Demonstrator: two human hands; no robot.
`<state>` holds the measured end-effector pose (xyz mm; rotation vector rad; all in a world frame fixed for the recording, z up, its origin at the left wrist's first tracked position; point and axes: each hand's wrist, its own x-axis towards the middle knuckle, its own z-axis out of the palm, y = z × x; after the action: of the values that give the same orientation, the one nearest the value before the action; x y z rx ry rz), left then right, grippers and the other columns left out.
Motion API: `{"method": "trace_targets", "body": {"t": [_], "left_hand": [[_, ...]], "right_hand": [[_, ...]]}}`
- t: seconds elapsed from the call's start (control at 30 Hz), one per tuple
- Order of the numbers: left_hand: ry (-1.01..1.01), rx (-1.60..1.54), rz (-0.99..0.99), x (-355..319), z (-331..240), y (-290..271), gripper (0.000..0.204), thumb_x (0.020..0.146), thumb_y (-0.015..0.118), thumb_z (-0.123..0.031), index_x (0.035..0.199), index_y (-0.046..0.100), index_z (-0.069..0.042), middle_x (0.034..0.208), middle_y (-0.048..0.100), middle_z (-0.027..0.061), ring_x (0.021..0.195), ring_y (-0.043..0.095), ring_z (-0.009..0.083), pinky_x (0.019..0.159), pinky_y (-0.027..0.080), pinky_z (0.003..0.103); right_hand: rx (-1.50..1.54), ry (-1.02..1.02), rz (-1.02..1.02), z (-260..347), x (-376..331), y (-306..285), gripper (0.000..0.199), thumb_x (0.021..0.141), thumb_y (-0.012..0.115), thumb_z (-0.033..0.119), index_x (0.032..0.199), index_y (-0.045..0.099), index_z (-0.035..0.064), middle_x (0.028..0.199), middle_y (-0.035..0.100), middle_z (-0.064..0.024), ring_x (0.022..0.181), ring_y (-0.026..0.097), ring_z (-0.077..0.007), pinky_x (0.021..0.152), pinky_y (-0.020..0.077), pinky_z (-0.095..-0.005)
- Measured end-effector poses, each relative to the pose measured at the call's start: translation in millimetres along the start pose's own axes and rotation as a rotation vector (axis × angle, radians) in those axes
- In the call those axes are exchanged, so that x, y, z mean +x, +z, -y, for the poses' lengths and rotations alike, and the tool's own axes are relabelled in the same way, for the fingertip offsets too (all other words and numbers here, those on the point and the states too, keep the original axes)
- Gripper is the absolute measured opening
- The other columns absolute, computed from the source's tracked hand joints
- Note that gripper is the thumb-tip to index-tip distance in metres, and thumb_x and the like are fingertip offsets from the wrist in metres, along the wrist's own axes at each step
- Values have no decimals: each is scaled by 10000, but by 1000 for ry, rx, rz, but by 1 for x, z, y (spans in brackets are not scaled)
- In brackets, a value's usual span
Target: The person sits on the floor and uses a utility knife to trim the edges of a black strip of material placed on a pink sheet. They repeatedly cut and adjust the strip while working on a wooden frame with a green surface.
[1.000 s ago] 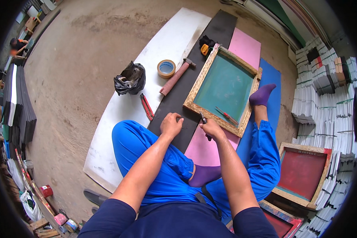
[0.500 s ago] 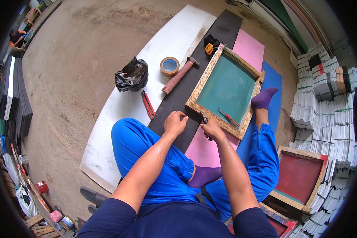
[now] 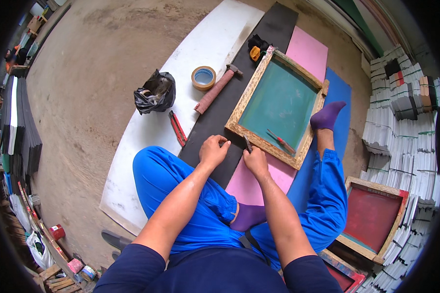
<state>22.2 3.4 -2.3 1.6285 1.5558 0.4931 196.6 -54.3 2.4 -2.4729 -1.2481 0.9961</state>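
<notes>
My right hand is closed round pliers, whose dark metal head points up beside the near left corner of a wood-framed green screen. Just left of it, over a black sheet, my left hand has its thumb and fingers pinched together. What sits between those fingertips, if anything, is too small to make out. On the green screen lies a slim tool with a red handle. A hammer with a wrapped reddish handle rests beyond my left hand, and a red utility knife lies nearer to it.
A tape roll and a black plastic bag sit on the white sheet. Beyond the green screen are a black and yellow item and a pink sheet. Red screens and stacked bundles stand at right.
The view has shifted slightly. My right hand has turned and drawn back a little, with the pliers still in it. My left hand keeps nearly the same pinch.
</notes>
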Motion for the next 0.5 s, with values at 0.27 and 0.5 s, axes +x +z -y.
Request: {"method": "trace_targets", "body": {"t": [0.27,0.5], "left_hand": [[-178,-453,194,8,11,6,332,949,715,-323,1089,743,-23,922,750,64,731,671,135,623,512,281],[-287,-612,298,2,20,0,233,990,677,-282,1016,712,-54,844,710,32,589,565,69,486,412,224]], "right_hand": [[304,-249,61,-45,9,12,251,939,672,250,866,675,9,622,641,-67,523,618,-168,502,491,-362],[330,-138,356,-8,-30,17,272,889,698,248,931,675,-20,757,689,-172,681,705,-254,630,535,-395]]}}
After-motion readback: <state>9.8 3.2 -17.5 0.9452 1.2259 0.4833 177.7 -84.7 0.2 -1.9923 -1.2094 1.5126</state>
